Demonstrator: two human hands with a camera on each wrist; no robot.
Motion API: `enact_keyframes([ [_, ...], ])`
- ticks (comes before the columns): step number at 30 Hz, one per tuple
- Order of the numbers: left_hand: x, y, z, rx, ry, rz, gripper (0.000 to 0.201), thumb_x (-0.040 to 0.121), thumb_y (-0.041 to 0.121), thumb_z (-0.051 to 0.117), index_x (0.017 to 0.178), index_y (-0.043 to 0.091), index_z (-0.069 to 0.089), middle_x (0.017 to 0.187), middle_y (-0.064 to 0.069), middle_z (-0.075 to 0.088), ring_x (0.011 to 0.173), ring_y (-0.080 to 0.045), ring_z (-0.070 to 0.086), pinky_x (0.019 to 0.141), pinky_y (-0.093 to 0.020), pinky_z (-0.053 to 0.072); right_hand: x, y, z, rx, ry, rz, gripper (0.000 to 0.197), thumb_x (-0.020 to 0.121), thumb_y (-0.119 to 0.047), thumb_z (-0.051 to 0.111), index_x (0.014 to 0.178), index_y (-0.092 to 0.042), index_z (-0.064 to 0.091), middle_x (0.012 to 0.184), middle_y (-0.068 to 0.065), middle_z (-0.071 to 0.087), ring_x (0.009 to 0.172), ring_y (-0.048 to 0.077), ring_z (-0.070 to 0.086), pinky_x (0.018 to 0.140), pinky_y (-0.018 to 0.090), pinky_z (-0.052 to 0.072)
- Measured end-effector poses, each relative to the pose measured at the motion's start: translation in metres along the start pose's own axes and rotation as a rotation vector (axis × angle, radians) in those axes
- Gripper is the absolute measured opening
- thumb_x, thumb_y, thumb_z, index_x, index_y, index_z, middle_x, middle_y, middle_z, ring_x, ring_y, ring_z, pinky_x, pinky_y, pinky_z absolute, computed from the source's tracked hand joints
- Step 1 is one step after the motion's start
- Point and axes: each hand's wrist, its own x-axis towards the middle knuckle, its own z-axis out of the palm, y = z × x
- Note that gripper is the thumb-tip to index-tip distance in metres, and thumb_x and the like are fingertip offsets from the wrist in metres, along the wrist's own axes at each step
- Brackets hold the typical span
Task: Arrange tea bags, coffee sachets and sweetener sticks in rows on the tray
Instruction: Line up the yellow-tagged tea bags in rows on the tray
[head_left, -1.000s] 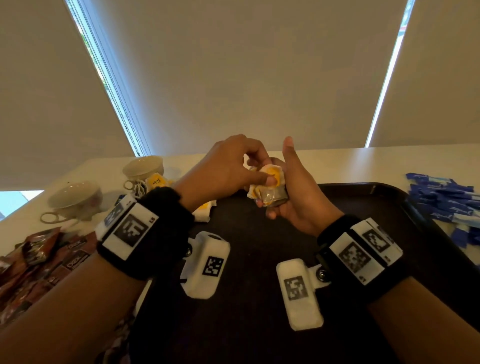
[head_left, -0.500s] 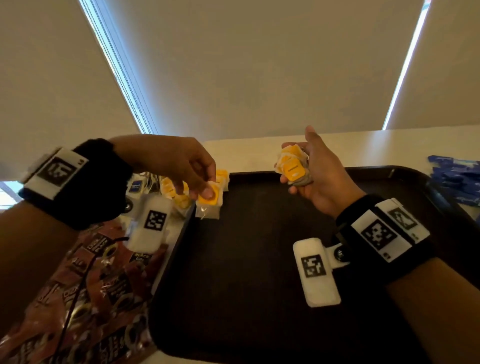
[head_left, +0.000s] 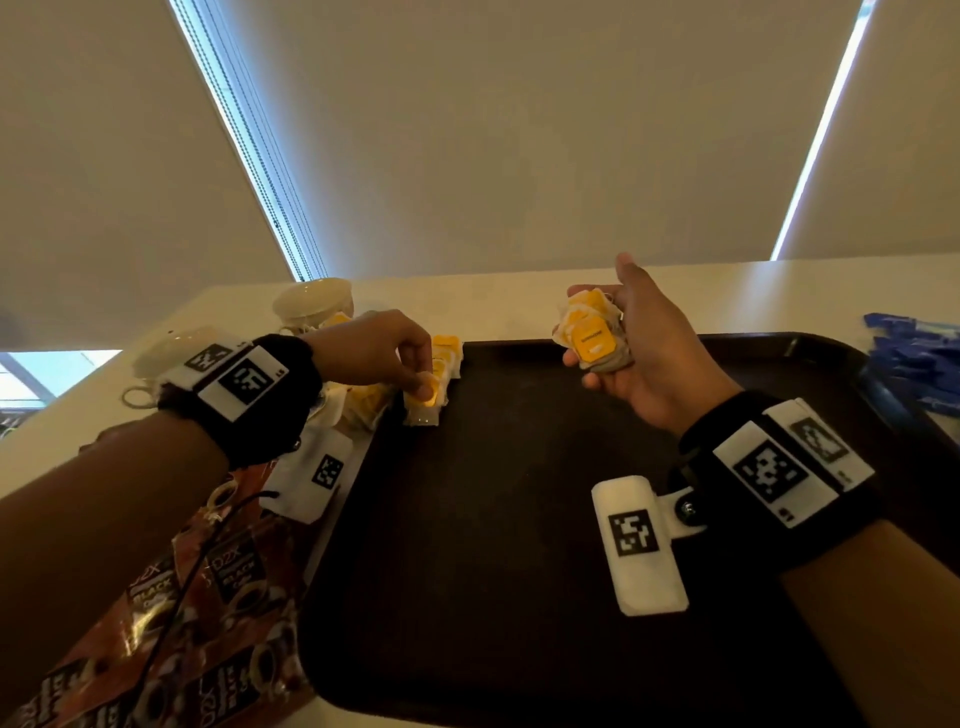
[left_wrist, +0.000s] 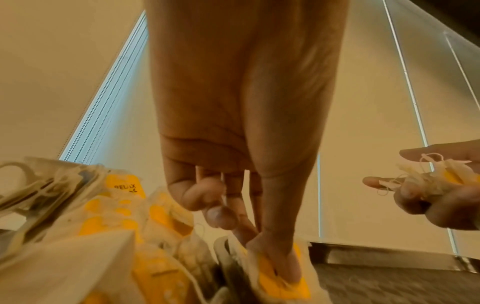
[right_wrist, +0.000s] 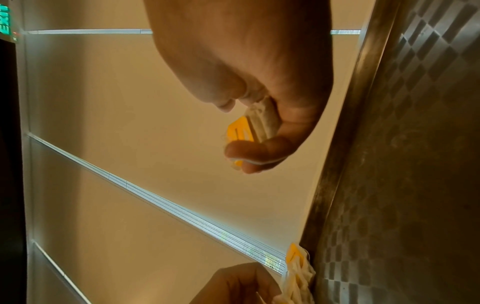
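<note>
A dark tray (head_left: 519, 545) lies in front of me. My left hand (head_left: 418, 385) pinches a yellow-tagged tea bag (head_left: 423, 410) and holds it down on the tray's far left corner. It sits at the near end of a short row of tea bags (head_left: 448, 356). In the left wrist view the thumb and a fingertip (left_wrist: 283, 267) press on its yellow tag (left_wrist: 285, 288). My right hand (head_left: 597, 319) is raised over the tray's far middle and grips a bunch of tea bags (head_left: 592, 340). The right wrist view shows this bunch (right_wrist: 259, 123) squeezed between thumb and fingers.
Brown coffee sachets (head_left: 182, 623) lie left of the tray near me. A loose pile of tea bags (head_left: 361, 402) and two cups (head_left: 311, 301) stand beyond them. Blue sweetener sticks (head_left: 914, 364) lie to the right of the tray.
My left hand took one tea bag from the bunch, carried it left and lowered it onto the tray's far left corner. The right hand kept its bunch and drew slightly right.
</note>
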Motion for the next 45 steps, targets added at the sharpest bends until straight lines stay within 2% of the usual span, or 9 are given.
enact_keyframes([
  [6,0.0,-0.002,0.001,0.042,0.142,0.015,0.025,0.078,0.028,0.075,0.095,0.022,0.058,0.086,0.01,0.055,0.076,-0.003,0.048,0.061,-0.017,0.033,-0.001,0.0,-0.001,-0.015,-0.01,-0.002,0.056,0.097,-0.056,0.023,0.122,-0.016,0.054,0.081,0.009,0.062,0.054,0.014,0.056,0.042,0.016,0.043],
  [9,-0.005,0.005,0.0,0.073,0.224,0.085,0.027,0.076,0.025,0.076,0.09,0.023,0.052,0.082,0.013,0.05,0.074,-0.004,0.046,0.06,-0.015,0.033,-0.001,0.001,0.0,-0.013,-0.017,-0.006,0.057,0.097,-0.056,0.023,0.122,-0.015,0.054,0.078,0.008,0.062,0.053,0.014,0.056,0.041,0.017,0.043],
  [12,-0.01,0.012,-0.001,0.097,0.088,0.094,0.018,0.079,0.023,0.074,0.082,0.024,0.056,0.081,0.011,0.055,0.074,-0.005,0.05,0.06,-0.016,0.036,-0.001,0.002,0.0,-0.022,-0.02,-0.006,0.056,0.097,-0.055,0.024,0.123,-0.015,0.054,0.08,0.008,0.062,0.054,0.015,0.057,0.041,0.018,0.043],
  [18,-0.007,0.016,0.002,0.23,-0.032,0.1,0.014,0.085,0.022,0.067,0.099,0.022,0.067,0.093,0.01,0.06,0.086,-0.006,0.055,0.068,-0.012,0.04,-0.005,0.0,0.002,0.0,-0.089,-0.008,0.053,0.099,-0.051,0.024,0.122,-0.015,0.054,0.086,0.012,0.063,0.054,0.015,0.057,0.042,0.018,0.043],
  [20,-0.01,0.023,-0.006,0.148,0.051,0.145,0.013,0.085,0.027,0.067,0.098,0.025,0.068,0.092,0.013,0.063,0.081,0.0,0.056,0.068,-0.015,0.04,-0.005,0.0,0.002,0.007,-0.106,-0.007,0.052,0.099,-0.05,0.024,0.122,-0.015,0.055,0.089,0.013,0.063,0.055,0.016,0.058,0.042,0.019,0.043],
  [24,-0.025,0.062,-0.014,-0.194,0.455,0.385,0.013,0.08,0.036,0.071,0.086,0.025,0.066,0.08,0.013,0.065,0.075,0.0,0.059,0.067,-0.011,0.045,-0.006,0.001,0.005,0.016,-0.121,0.012,0.051,0.099,-0.05,0.025,0.123,-0.015,0.054,0.091,0.014,0.064,0.057,0.016,0.059,0.042,0.019,0.045],
  [28,-0.023,0.09,-0.002,-0.156,0.517,0.493,0.019,0.077,0.034,0.075,0.086,0.021,0.065,0.079,0.01,0.062,0.072,-0.008,0.057,0.068,-0.017,0.046,-0.007,0.001,0.006,0.048,-0.14,0.037,0.052,0.099,-0.05,0.027,0.127,-0.013,0.049,0.078,0.009,0.063,0.059,0.016,0.06,0.041,0.02,0.046],
  [38,-0.01,0.088,0.017,-0.066,0.592,0.388,0.021,0.077,0.037,0.071,0.09,0.027,0.058,0.087,0.013,0.049,0.07,0.001,0.045,0.064,-0.023,0.04,-0.008,0.001,0.007,0.077,-0.161,0.039,0.044,0.098,-0.042,0.034,0.125,-0.01,0.05,0.081,0.008,0.06,0.061,0.015,0.058,0.043,0.02,0.048],
  [45,-0.012,0.087,0.008,-0.258,0.477,0.384,0.012,0.079,0.031,0.072,0.08,0.028,0.061,0.086,0.015,0.059,0.074,0.0,0.054,0.066,-0.004,0.039,-0.009,0.0,0.006,0.071,-0.178,0.027,0.025,0.097,-0.033,0.038,0.106,-0.013,0.051,0.067,0.004,0.057,0.058,0.012,0.056,0.045,0.019,0.048],
])
